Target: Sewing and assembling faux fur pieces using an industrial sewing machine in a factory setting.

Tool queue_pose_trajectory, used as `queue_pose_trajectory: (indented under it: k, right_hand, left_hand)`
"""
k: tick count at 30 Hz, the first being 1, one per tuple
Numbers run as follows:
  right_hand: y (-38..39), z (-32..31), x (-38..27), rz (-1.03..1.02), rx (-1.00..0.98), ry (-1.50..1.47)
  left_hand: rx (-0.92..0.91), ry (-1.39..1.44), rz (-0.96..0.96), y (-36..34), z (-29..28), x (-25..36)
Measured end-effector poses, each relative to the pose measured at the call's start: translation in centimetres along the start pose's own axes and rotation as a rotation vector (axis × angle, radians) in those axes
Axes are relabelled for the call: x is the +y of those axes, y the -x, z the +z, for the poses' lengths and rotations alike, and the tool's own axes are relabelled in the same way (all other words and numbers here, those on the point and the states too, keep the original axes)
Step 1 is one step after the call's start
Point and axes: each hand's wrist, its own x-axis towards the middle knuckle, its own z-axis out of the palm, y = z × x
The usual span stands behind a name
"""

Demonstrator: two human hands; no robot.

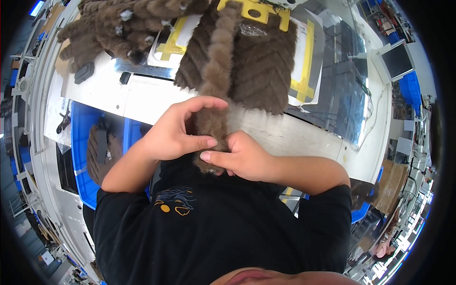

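Observation:
A long brown fur strip (pixel 219 66) runs from the far part of the table over its near edge toward my body. My left hand (pixel 168 130) curls around the strip's near part, index finger across it and thumb pressing on its left side. Just below, my right hand (pixel 249 156) grips the strip's near end, its thumb tip close to the left thumb. Some of the fingers are hidden behind the fur. Beyond my hands, the strip lies over a dark brown fur panel (pixel 263 71) with slanting ridges.
A yellow plate with cut-outs (pixel 256 12) lies on the panel's far end. Piled brown fur pieces (pixel 118 28) cover the far left of the table. Blue bins (pixel 80 156) holding fur stand at left, below the table edge. A monitor (pixel 396 61) stands at right.

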Motion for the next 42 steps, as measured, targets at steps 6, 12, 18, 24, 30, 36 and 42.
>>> queue_pose_trajectory:
  k: [6,12,18,24,30,36,42]
  right_hand:
    - [0.2,0.2,-0.2,0.056,0.017,0.132]
    - [0.6,0.2,-0.7,0.032,-0.016,0.177]
    - [0.9,-0.1,-1.1,0.103,-0.028,0.22]
    - [1.9,-1.0,-1.7,0.004,-0.025,0.279]
    - [2.6,-3.5,-3.3,-0.001,-0.068,0.577]
    - [5.0,-6.5,-10.0,-0.126,0.048,1.35]
    - [8.8,-9.7,-12.7,-0.131,0.268,1.439]
  left_hand:
    - [0.047,-0.033,-0.022,0.3,-0.2,-0.4]
    - [0.07,0.013,-0.009,0.4,-0.1,-0.7]
    - [0.062,0.068,0.078,0.3,0.4,-1.0]
    - [0.073,0.004,0.123,-0.1,0.7,-0.4]
    - [0.087,-0.353,0.262,-2.1,-0.1,1.8]
    - [-0.292,-1.095,0.686,-8.4,2.1,9.7]
    - [-0.736,-0.933,0.279,-14.8,3.3,11.9]
